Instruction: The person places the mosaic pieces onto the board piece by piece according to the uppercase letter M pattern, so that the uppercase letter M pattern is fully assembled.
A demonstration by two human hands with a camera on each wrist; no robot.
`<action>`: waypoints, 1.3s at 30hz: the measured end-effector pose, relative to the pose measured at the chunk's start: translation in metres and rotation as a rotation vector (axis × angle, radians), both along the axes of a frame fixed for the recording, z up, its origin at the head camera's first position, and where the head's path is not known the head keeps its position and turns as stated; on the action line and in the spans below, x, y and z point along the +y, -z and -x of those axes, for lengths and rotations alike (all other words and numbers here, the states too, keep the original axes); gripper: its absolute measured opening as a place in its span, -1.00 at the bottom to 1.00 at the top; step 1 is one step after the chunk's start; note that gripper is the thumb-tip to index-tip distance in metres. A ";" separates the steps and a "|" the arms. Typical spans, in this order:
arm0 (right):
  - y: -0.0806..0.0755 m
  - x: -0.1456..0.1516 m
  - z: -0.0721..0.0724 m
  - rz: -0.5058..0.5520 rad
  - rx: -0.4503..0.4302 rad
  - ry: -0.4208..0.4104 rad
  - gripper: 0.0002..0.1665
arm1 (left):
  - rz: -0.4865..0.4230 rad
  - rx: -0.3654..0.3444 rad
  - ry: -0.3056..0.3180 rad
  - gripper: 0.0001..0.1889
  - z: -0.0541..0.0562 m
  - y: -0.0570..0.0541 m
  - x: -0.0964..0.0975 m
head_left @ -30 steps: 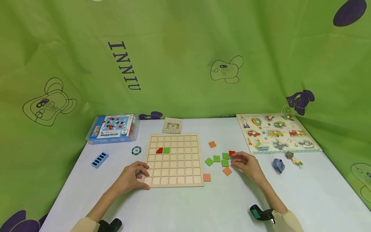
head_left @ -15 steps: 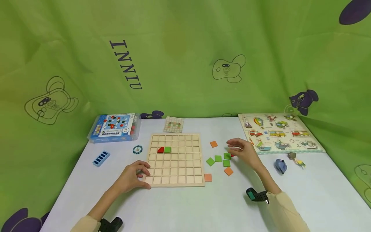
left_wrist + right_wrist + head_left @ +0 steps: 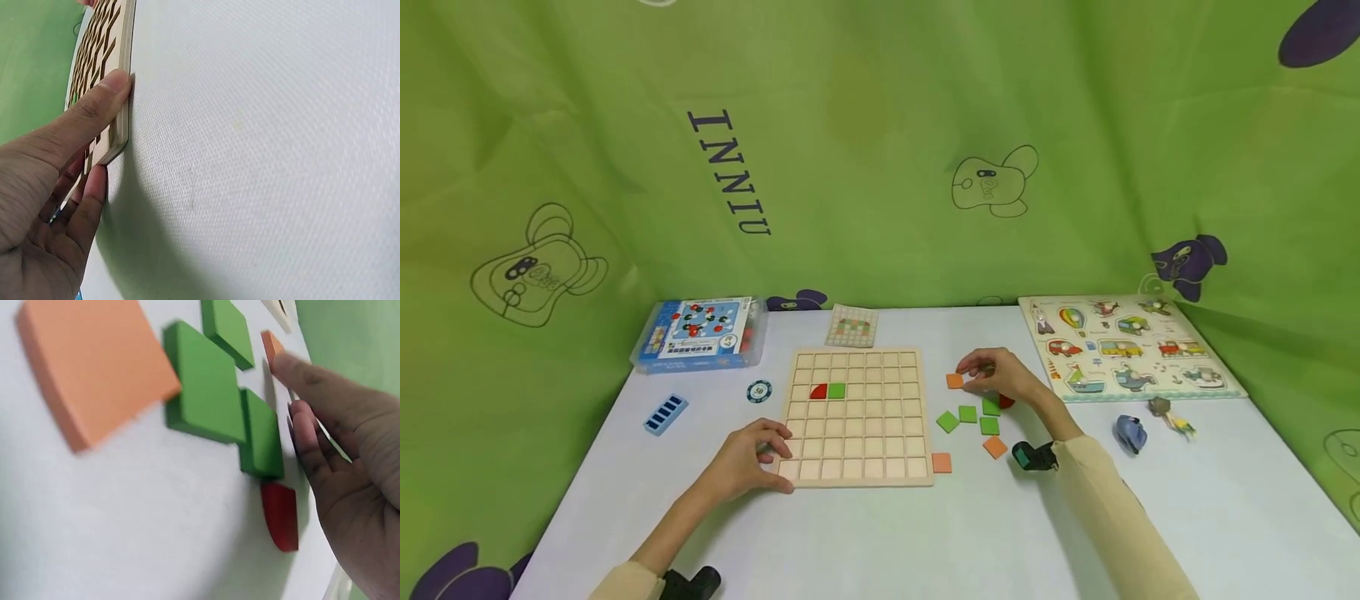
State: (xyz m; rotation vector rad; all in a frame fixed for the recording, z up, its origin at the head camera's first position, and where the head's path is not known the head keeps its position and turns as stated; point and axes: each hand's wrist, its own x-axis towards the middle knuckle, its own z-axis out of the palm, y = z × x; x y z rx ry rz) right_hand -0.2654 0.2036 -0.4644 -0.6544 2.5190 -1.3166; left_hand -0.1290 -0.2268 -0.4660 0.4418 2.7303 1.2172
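We see a white table (image 3: 850, 542) with a box (image 3: 700, 337), blue block (image 3: 666, 415) and round chip (image 3: 759, 392) at left; a gridded board (image 3: 874, 427) mid-table, a card (image 3: 852, 325) beyond it; green tiles (image 3: 967, 414), orange tiles (image 3: 995, 447), a red piece (image 3: 1006, 402), a picture board (image 3: 1120, 367) and small toys (image 3: 1131, 435) at right.

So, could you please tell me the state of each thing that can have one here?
Grid board: flat, two cells filled
Left hand: gripping the grid's near left corner
Right hand: thumb and fingertips at the far orange tile
Loose green tiles: four, lying flat
Loose red piece: lying flat
Near orange tiles: two, lying flat
Plastic box: looks shut
Pattern card: printed side up
Picture puzzle: picture side up
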 end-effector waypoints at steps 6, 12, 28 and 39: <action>0.005 -0.006 -0.004 0.020 0.037 0.050 -0.71 | -0.017 0.000 -0.001 -0.62 -0.003 0.002 -0.001; 0.005 -0.011 -0.014 0.116 0.067 0.157 -0.69 | -0.014 0.007 -0.008 -0.62 -0.003 0.002 0.001; 0.008 -0.114 -0.043 0.193 0.206 0.132 -0.70 | 0.004 0.015 -0.032 -0.60 -0.002 -0.003 0.006; 0.010 -0.162 -0.038 0.206 0.209 0.063 -0.71 | 0.000 0.008 -0.040 -0.60 -0.003 -0.008 0.007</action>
